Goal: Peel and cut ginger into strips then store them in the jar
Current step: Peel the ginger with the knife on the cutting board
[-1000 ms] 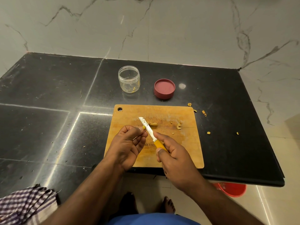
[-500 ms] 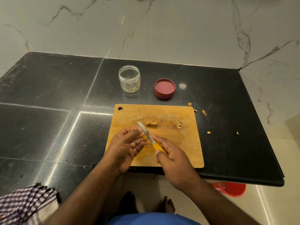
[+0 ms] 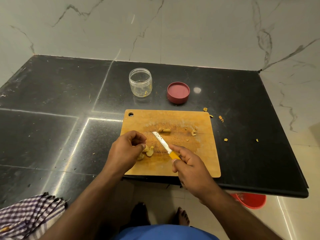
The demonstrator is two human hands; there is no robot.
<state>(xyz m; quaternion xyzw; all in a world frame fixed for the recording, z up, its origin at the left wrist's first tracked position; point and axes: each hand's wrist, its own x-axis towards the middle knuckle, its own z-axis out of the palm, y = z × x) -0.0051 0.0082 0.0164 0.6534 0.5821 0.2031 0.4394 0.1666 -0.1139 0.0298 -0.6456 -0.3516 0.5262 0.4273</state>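
Ginger pieces lay on the cutting board, pinched by the left hand. The right hand gripped the knife (blade angled clear). Small pieces could slip under pressure, exposing fingertips. The jar stood open beyond the board.

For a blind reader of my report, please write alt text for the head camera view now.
A person's left hand holds ginger pieces on a wooden cutting board, while the right hand grips a yellow-handled knife. Behind stand an open clear jar and its red lid on a black counter.
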